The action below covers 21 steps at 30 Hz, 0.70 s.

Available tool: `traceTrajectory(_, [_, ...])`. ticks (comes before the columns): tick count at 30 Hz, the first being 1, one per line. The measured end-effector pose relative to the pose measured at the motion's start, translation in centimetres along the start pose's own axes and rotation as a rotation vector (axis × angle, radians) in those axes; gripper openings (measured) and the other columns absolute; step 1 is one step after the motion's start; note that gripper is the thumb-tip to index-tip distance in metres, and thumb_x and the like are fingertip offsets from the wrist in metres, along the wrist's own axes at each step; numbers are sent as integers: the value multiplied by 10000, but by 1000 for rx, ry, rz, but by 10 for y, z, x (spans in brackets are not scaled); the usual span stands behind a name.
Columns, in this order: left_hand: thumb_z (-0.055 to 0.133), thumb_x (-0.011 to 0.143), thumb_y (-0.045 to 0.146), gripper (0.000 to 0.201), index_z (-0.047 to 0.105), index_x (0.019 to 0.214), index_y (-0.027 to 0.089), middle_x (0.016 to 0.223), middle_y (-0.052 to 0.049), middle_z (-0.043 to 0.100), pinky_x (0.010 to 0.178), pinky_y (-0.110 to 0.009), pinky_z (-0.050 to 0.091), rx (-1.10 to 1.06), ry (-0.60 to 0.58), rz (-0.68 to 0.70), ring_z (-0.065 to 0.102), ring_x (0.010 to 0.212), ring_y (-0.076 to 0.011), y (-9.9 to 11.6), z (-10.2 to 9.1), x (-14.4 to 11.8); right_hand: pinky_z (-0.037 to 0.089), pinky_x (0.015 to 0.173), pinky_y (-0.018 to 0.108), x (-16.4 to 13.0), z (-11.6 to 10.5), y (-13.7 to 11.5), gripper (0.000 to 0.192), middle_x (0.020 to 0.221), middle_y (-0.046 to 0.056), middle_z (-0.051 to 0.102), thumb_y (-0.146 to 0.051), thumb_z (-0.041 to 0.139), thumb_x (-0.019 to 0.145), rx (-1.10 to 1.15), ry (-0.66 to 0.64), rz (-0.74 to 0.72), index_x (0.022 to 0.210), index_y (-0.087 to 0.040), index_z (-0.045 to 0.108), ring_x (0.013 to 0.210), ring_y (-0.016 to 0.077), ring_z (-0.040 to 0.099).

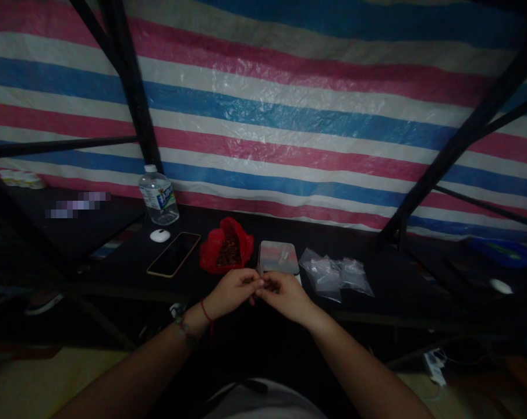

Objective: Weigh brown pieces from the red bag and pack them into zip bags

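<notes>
At the near edge of the dark table (377, 279), seen from the head camera, the left hand (232, 291) and the right hand (283, 295) are meeting fingertip to fingertip, each grip pressing together on something small and pale between them; what it is I cannot tell, as it is too small and dim; it is hanging just off the table edge, over the lap, so a slipping pinch is likely dropping it into the dark gap below, where finding it looks hard; low light is adding to that risk, since the fingers are working nearly blind; just beyond the left hand a red bag (226, 247) is standing open, holding a heap of small brownish pieces, and a careless wrist is apt to be tipping it and spilling them; beside it a flat grey scale (279, 256) is carrying a clear slip; to the right, clear little bags (336, 273) are lying flat, seemingly unfilled, light enough to be sliding off; further left a phone (173, 254), a small white object (160, 235) and a water bottle (158, 202), capped and seemingly nearly full, are sitting well apart from the hands
</notes>
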State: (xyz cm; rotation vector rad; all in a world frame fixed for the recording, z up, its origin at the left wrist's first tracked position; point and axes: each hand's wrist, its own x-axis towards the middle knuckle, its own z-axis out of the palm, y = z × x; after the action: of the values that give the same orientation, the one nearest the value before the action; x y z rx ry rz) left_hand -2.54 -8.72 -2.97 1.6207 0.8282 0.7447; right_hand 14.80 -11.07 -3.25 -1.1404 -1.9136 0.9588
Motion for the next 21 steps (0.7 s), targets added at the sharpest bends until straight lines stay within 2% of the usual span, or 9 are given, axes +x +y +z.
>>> traceTrajectory(4, [516, 826, 459, 331, 557, 740, 142, 612, 13, 558, 458, -199, 395, 50, -38, 10, 529, 479, -86, -1, 0, -1, 404, 604, 216, 1, -11, -6, 182, 711, 3, 640, -196, 484, 830, 13, -86, -38, 781, -172, 658, 637, 116, 557])
traceTrajectory(11, [487, 825, 349, 253, 550, 691, 144, 591, 13, 551, 480, -202, 403, 179, -36, 4, 534, 495, -96, 0, 6, -3, 291, 505, 195, 1, -9, -2, 204, 565, -22, 549, -194, 490, 797, -244, -31, -11, 642, -157, 618, 515, 81, 439])
traceTrajectory(14, [474, 770, 233, 182, 540, 622, 150, 536, 20, 537, 477, -199, 366, 330, 41, -2, 523, 494, -103, -1, 8, -1, 245, 490, 207, 3, -3, 1, 185, 529, -22, 521, -154, 507, 741, -357, 2, -4, 570, -161, 576, 500, 83, 427])
traceTrajectory(17, [464, 725, 193, 182, 527, 558, 155, 491, 27, 510, 469, -203, 311, 469, 149, -1, 481, 482, -101, 1, 4, 0, 204, 480, 228, 6, -3, 1, 194, 505, -15, 501, -172, 514, 733, -449, 112, 53, 544, -166, 559, 481, 90, 412])
traceTrajectory(19, [466, 715, 194, 191, 528, 538, 158, 478, 29, 493, 464, -210, 279, 549, 201, -5, 456, 477, -101, 4, -1, 0, 195, 480, 236, 7, -6, 0, 204, 488, -17, 477, -185, 523, 728, -469, 171, 95, 526, -167, 544, 475, 92, 399])
traceTrajectory(21, [474, 713, 196, 194, 535, 532, 162, 486, 26, 492, 478, -216, 280, 630, 232, 12, 454, 488, -104, 7, -5, -1, 203, 475, 235, 9, -9, 0, 222, 468, -27, 445, -181, 524, 723, -421, 168, 126, 501, -168, 518, 464, 89, 380])
